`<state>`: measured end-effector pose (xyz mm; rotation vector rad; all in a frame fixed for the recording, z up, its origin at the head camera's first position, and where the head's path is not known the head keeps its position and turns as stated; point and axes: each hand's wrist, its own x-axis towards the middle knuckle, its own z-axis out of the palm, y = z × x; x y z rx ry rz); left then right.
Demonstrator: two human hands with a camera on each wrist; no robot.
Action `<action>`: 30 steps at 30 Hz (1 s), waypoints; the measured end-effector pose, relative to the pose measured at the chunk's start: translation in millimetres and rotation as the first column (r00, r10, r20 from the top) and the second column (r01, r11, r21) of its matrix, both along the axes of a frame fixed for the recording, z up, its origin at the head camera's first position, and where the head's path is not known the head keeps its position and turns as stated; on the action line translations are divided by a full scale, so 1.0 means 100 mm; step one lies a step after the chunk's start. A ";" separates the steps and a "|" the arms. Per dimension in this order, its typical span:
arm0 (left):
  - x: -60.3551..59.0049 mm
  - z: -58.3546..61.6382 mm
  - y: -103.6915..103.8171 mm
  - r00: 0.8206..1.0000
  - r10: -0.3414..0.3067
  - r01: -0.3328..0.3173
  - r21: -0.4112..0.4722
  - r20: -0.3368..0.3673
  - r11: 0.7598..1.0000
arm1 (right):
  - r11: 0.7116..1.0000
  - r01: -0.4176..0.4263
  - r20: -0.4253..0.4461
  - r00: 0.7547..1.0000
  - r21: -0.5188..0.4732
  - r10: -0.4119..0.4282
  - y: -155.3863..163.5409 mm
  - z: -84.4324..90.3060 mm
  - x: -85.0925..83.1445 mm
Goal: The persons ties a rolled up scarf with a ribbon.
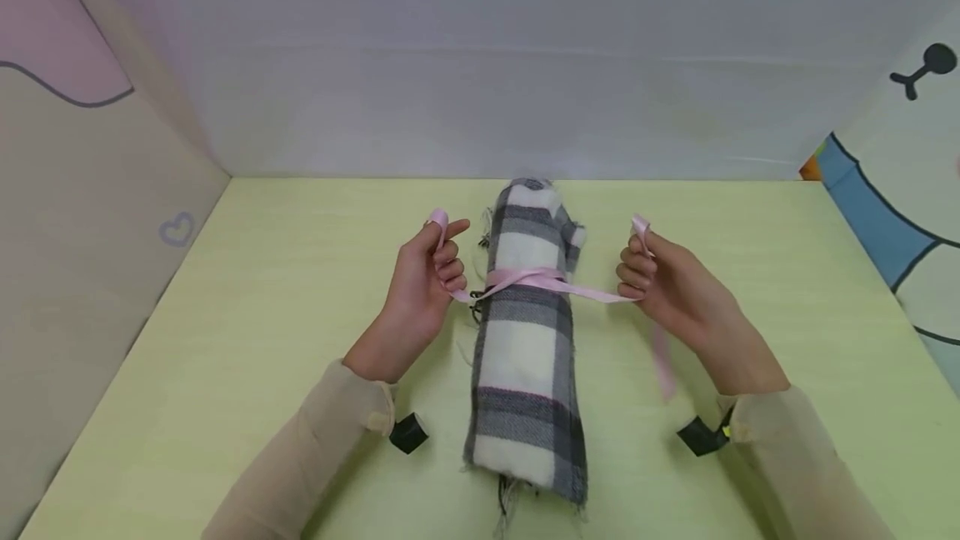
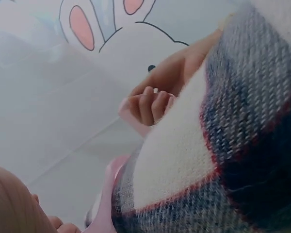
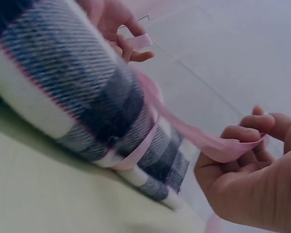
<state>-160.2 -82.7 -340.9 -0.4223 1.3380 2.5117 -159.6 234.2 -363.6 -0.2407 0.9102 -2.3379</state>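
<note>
Rolled plaid scarf lies lengthwise on the green table between our hands. Pink ribbon crosses its middle; left hand and right hand each pinch one ribbon end, fingers curled, pulling outward.

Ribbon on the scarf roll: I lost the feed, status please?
Left hand and right hand each pinch an end of the pink satin ribbon. Ribbon crossed over the rolled grey-and-white plaid scarf, pulled outward. Nothing in the way on the green tabletop.
</note>
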 end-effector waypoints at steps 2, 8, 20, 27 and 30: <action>-0.01 0.00 0.04 0.999 -0.032 0.031 -0.025 -0.030 0.999 | 0.997 -0.060 -0.018 0.998 0.047 0.061 -0.03 0.05 -0.04; -0.03 0.02 0.20 0.984 -0.140 0.127 -0.120 -0.113 0.985 | 0.959 -0.182 -0.081 0.976 0.219 0.203 -0.12 0.17 -0.14; 0.06 -0.01 0.43 0.920 -0.268 0.049 -0.592 -0.287 0.805 | 0.795 -0.248 -0.035 0.947 0.554 0.319 -0.38 0.36 -0.18; 0.11 -0.04 0.49 0.899 -0.309 0.057 -0.613 -0.312 0.788 | 0.764 -0.278 -0.005 0.938 0.582 0.346 -0.42 0.36 -0.18; 0.12 -0.04 0.51 0.891 -0.321 0.056 -0.625 -0.320 0.779 | 0.754 -0.282 -0.012 0.933 0.594 0.359 -0.41 0.36 -0.17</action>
